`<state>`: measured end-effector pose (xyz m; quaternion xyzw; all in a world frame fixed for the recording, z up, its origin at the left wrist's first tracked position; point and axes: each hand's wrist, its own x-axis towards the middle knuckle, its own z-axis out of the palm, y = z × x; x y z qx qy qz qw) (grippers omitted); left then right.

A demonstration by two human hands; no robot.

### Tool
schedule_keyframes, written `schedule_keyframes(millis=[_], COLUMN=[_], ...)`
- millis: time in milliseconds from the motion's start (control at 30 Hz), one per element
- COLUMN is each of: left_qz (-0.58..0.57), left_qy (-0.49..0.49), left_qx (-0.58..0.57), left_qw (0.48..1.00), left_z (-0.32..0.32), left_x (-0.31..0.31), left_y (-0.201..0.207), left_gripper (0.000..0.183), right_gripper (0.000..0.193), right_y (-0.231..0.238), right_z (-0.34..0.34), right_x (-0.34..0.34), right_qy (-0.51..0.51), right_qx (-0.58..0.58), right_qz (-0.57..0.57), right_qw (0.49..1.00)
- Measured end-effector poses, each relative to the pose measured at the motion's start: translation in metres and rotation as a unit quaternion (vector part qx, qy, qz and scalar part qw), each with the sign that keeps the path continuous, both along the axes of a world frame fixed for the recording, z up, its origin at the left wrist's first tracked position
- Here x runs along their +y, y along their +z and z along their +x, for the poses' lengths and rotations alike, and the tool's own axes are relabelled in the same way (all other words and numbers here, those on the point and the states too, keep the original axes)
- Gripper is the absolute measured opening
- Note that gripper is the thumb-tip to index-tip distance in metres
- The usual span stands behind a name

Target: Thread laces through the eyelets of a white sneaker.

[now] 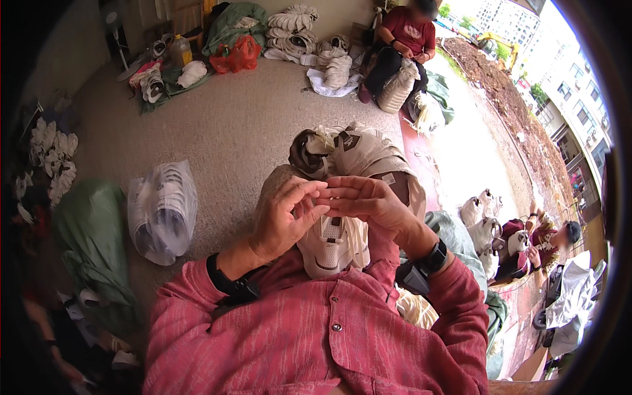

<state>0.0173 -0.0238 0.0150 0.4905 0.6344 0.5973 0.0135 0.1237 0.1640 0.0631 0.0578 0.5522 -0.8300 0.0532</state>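
My two hands meet above my lap. The fingers of my left hand [289, 214] are curled, with thumb and fingertips against the fingers of my right hand [372, 203]. My right hand is stretched out flat, its fingers pointing left. A tiny pale thing shows between the fingertips, too small to name. Just beneath them a white sneaker upper [329, 253] with pale laces rests on my lap, partly hidden by the hands. Beyond my fingers lies a bundle of beige and brown shoe uppers [372, 155].
On the left stand a clear plastic bag of shoe uppers [162, 210] and a green sack [92, 230]. Shoe stacks [291, 29] and a red plastic bag [240, 54] line the back. A seated person [408, 39] works at the far right; another person [526, 247] sits nearer, on the right.
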Motion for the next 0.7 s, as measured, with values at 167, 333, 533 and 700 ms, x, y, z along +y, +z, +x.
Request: schedule_keyframes(millis=[167, 333, 533, 700], left_qz=[0.041, 0.029, -0.003, -0.083], left_qy=[-0.018, -0.022, -0.024, -0.051], left_qx=[0.096, 0.180, 0.178, 0.159], left_qw=[0.994, 0.983, 0.984, 0.982], left_z=[-0.003, 0.000, 0.000, 0.001], left_x=[0.013, 0.024, 0.028, 0.026], left_y=[0.001, 0.000, 0.003, 0.018], left_gripper=[0.015, 0.018, 0.015, 0.010], right_gripper=[0.063, 0.071, 0.075, 0.072], right_y=[-0.013, -0.032, -0.029, -0.024], right_z=[0.003, 0.010, 0.016, 0.023], right_x=[0.001, 0.005, -0.002, -0.007], right_qy=[0.001, -0.013, -0.056, -0.047], right_qx=[-0.004, 0.012, 0.000, 0.008], right_qz=[0.011, -0.009, 0.013, 0.014], right_qw=[1.000, 1.000, 0.998, 0.999])
